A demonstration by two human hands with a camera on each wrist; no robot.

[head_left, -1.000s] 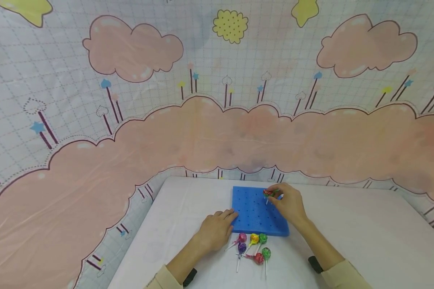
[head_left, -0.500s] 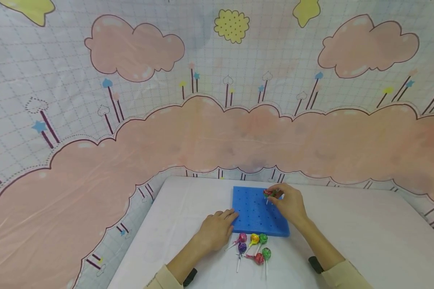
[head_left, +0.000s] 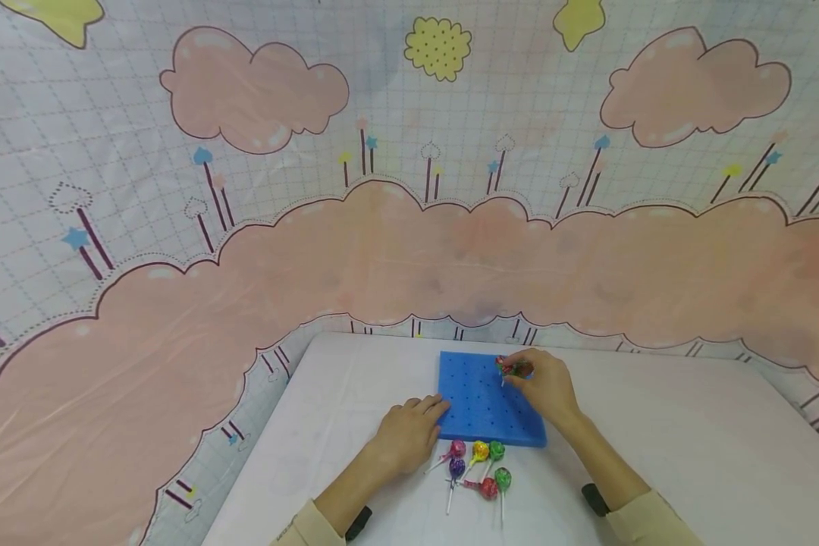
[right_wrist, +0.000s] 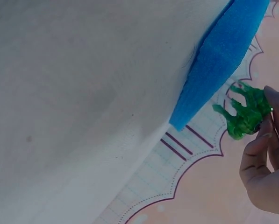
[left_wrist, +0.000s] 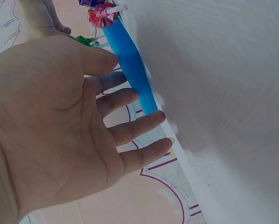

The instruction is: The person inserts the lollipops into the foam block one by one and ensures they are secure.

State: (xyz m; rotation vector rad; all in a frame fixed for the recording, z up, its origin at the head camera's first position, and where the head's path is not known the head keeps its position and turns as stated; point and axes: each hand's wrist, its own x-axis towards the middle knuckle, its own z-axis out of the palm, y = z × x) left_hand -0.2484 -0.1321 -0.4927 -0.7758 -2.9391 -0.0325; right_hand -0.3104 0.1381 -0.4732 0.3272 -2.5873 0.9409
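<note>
A blue foam board (head_left: 467,402) with rows of small holes lies on the white table. My left hand (head_left: 404,436) rests at the board's left edge; the left wrist view shows its palm (left_wrist: 64,121) and extended fingers. Over the board's far right part, my right hand (head_left: 546,383) pinches a lollipop, whose green wrapper (right_wrist: 246,112) shows at the fingertips in the right wrist view. A red-wrapped lollipop (head_left: 500,362) stands beside those fingers in the head view, a white stick beneath it. Whether the sticks sit in holes cannot be made out.
Several lollipops lie in front of the board, among them a pink one (head_left: 458,449), a purple one (head_left: 456,468), a yellow one (head_left: 481,452), a red one (head_left: 489,487) and a green one (head_left: 502,478). A patterned cloth (head_left: 409,258) hangs behind the table.
My right hand's fingers and the wrapped candy at their tips have shifted slightly at the same spot on the board. The left hand and the loose lollipops stay where they were.
</note>
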